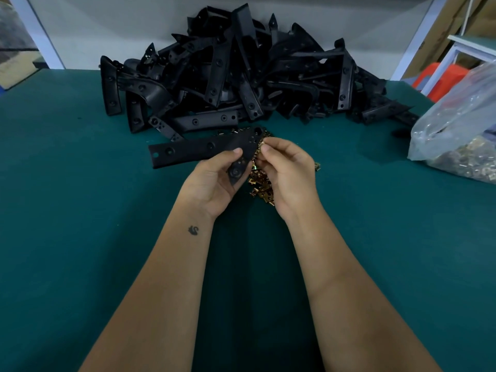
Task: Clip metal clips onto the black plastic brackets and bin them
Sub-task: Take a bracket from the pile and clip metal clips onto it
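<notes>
While the left hand (pixel 214 181) grips the black plastic bracket (pixel 198 151) at its right end, thumb on top and fingers curled under, the bracket's long axis runs from that grip out toward the left of the frame, nearly level, lifted above the green table (pixel 80 237). At centre frame the right hand (pixel 287 170) pinches a small metal clip (pixel 261 144) between thumb and forefinger, right against the bracket's right-hand edge, so the clip lies just to the right of the spot it must slide onto. I judge the coming move to be a short push leftward by the right hand, the nearer one. Loose clips (pixel 261 186) lie heaped under both hands; the bracket pile (pixel 236 76) fills the upper centre, and a plastic bag of clips (pixel 456 130) sits at the right edge
</notes>
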Demonstrator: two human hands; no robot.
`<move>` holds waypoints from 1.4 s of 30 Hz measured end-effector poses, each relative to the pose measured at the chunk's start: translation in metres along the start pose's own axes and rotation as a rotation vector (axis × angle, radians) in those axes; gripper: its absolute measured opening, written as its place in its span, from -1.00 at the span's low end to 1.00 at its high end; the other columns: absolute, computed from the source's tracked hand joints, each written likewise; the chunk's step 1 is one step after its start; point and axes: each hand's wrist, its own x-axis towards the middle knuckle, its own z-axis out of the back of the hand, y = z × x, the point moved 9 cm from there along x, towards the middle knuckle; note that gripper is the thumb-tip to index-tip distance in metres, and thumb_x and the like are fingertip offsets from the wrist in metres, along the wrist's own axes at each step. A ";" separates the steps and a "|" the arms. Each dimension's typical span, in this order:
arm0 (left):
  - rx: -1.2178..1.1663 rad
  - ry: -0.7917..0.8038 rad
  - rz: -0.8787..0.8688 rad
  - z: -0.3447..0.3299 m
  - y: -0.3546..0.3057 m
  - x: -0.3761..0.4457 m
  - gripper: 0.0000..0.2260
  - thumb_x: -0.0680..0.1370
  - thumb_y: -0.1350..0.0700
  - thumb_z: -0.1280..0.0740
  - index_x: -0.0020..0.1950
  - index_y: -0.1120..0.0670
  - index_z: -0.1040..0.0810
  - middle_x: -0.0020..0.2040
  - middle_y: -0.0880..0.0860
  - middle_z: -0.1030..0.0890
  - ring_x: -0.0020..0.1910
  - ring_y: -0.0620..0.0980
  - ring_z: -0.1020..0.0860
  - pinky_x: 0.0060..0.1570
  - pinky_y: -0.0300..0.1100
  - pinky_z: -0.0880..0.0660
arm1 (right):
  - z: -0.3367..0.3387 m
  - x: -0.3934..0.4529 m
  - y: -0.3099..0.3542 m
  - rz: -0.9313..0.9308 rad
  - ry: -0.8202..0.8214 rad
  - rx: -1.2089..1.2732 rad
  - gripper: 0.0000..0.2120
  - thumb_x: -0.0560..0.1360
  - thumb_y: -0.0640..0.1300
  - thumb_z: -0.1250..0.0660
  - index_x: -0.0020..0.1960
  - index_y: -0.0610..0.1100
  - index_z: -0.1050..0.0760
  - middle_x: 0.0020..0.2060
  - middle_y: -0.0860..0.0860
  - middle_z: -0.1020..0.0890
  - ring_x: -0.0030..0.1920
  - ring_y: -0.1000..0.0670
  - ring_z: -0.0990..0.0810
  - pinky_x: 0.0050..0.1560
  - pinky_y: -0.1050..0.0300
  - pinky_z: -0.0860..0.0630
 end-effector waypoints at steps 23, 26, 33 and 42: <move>0.118 -0.063 -0.044 -0.003 -0.005 -0.007 -0.78 0.49 0.20 -0.43 0.11 0.16 -0.56 -0.14 0.03 -0.71 -0.19 -0.10 -0.68 -0.24 -0.26 -0.59 | -0.006 -0.001 -0.002 -0.047 0.084 0.195 -0.80 0.49 -0.44 -0.33 0.02 -0.20 -0.53 -0.23 -0.05 -0.64 -0.27 0.07 -0.57 -0.22 0.24 -0.52; 0.122 -0.009 -0.026 -0.006 -0.005 -0.007 -0.76 0.41 0.18 -0.46 0.06 0.16 -0.59 -0.12 0.05 -0.72 -0.16 -0.07 -0.69 -0.21 -0.21 -0.61 | -0.004 -0.002 -0.002 -0.050 0.076 0.199 -0.79 0.48 -0.44 -0.35 0.01 -0.18 -0.54 -0.27 -0.02 -0.65 -0.30 0.09 -0.56 -0.22 0.26 -0.51; 0.141 0.022 -0.021 -0.007 -0.003 -0.005 -0.70 0.36 0.17 -0.48 0.08 0.13 -0.60 -0.05 0.05 -0.72 -0.05 -0.04 -0.70 -0.13 -0.15 -0.62 | -0.002 -0.004 0.000 -0.040 0.062 0.156 -0.81 0.47 -0.43 -0.37 -0.07 -0.16 -0.50 -0.41 0.07 -0.61 -0.37 0.13 -0.54 -0.24 0.28 -0.48; 0.205 0.036 -0.031 -0.009 -0.002 -0.005 -0.69 0.38 0.18 -0.47 0.11 0.12 -0.61 0.03 0.07 -0.71 0.01 -0.01 -0.69 -0.09 -0.15 -0.62 | -0.004 -0.007 0.000 -0.054 0.060 0.137 -0.73 0.48 -0.43 -0.36 -0.11 -0.11 -0.37 -0.40 0.06 -0.59 -0.38 0.12 -0.51 -0.29 0.28 -0.48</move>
